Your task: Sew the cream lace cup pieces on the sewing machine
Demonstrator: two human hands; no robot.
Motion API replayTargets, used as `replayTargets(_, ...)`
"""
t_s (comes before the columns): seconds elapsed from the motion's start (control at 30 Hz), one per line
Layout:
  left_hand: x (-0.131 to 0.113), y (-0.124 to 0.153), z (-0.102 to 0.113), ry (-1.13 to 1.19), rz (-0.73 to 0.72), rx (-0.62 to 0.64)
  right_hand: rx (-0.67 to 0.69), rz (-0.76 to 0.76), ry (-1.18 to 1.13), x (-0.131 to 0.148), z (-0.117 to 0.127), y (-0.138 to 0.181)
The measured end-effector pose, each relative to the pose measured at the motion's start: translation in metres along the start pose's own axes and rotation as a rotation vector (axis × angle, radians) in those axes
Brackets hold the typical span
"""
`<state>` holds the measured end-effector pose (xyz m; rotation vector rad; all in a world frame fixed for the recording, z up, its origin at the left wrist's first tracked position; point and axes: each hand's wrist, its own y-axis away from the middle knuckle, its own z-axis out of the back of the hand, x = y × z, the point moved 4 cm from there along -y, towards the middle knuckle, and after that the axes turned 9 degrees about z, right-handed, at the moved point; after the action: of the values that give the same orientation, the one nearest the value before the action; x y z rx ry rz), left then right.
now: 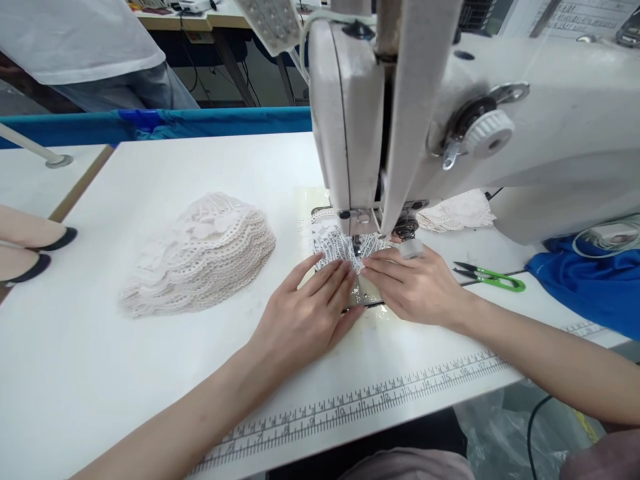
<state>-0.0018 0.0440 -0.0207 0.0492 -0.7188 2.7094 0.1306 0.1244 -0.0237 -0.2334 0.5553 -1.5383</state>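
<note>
A small white lace piece [336,248] lies under the presser foot of the white sewing machine [450,127]. My left hand [305,313] rests flat on the table with its fingers stretched out, the fingertips pressing the lace's near edge. My right hand [413,287] lies flat beside it, fingers extended toward the needle and touching the lace from the right. Neither hand grips anything.
A stack of several lace pieces [197,257] sits left of the machine, and more lace [457,212] lies behind it. Green thread snips [493,276] and blue fabric [595,283] are at the right. A printed ruler [360,400] runs along the table's front edge. Another person [75,47] stands at back left.
</note>
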Motion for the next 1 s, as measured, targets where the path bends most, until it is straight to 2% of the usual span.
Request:
replayTargets(0.33, 0.006, -0.004, -0.005, 0.038, 0.039, -0.005, 0.010, -0.073, -0.002, -0.003, 0.000, -0.002)
replayTargets(0.63, 0.016, -0.007, -0.013, 0.070, 0.082, 0.026, 0.109, -0.094, 0.103, -0.007, -0.006, -0.004)
replayTargets(1.0, 0.021, -0.009, -0.017, 0.061, 0.124, 0.079, 0.099, -0.103, 0.125, -0.013, -0.002, -0.001)
